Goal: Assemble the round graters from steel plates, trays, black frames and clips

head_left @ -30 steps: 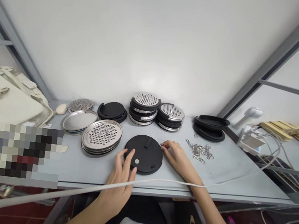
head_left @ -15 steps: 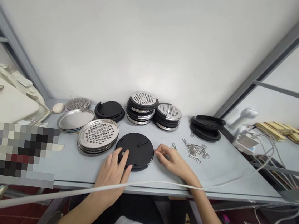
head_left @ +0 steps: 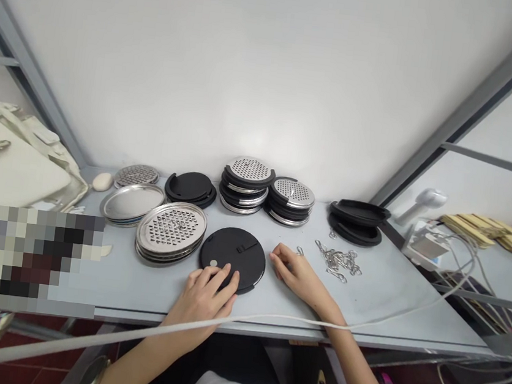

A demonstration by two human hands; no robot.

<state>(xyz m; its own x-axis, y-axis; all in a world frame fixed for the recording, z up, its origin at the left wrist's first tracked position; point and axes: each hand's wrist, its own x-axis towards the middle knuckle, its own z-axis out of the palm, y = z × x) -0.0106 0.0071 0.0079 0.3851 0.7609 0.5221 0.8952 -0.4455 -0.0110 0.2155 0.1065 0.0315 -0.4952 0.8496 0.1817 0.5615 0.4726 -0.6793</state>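
Left hand (head_left: 208,296) rests spread-fingered on the round black plastic disc (head_left: 233,255); right hand (head_left: 295,275), loosely curled, sits beside it.

Cream bag (head_left: 18,168): cut off, 9 o'clock.
Black disc (head_left: 228,244): left hand (head_left: 204,300) hides its 7 o'clock rim.
Pixelated patch (head_left: 40,254): contents unreadable, 8 o'clock.
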